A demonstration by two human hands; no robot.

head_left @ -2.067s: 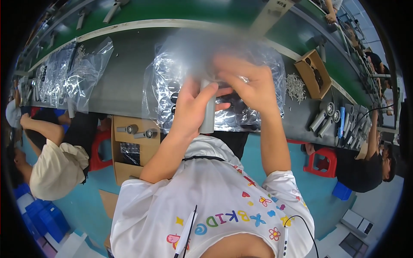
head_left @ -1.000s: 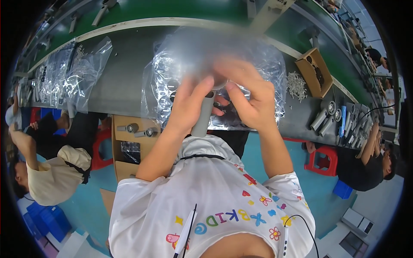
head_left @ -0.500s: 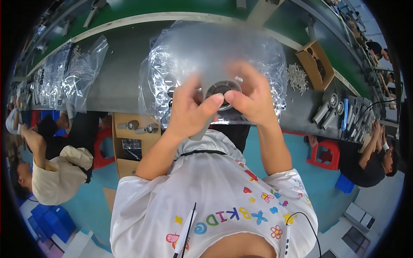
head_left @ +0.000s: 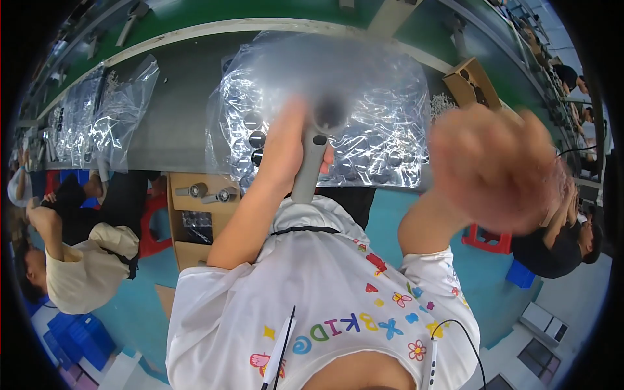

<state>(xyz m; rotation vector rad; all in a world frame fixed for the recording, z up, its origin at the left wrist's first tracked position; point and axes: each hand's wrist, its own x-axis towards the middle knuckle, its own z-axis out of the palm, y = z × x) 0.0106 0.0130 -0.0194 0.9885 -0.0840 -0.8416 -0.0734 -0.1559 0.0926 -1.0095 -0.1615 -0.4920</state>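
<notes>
My left hand (head_left: 285, 146) is wrapped round a grey hair dryer (head_left: 311, 172), near where its tubular handle meets the round head. The handle points down toward my body, with an oval opening in its upper part, and the head is blurred. My right hand (head_left: 497, 169) is raised off to the right, apart from the dryer and smeared by motion; its fingers cannot be made out. Beneath the dryer lies a large clear plastic sheet (head_left: 383, 130) over several dark round parts on the dark bench.
A cardboard box (head_left: 460, 83) with dark parts stands at the far right, beside a pile of small pale pieces (head_left: 442, 104). Bagged parts (head_left: 117, 123) lie on the left. An open carton (head_left: 175, 224) with grey dryers is by my left arm. Co-workers sit on both sides.
My right hand has let go of the dryer's round head and swung out to the right. My left hand keeps the dryer, whose handle now shows more fully.
</notes>
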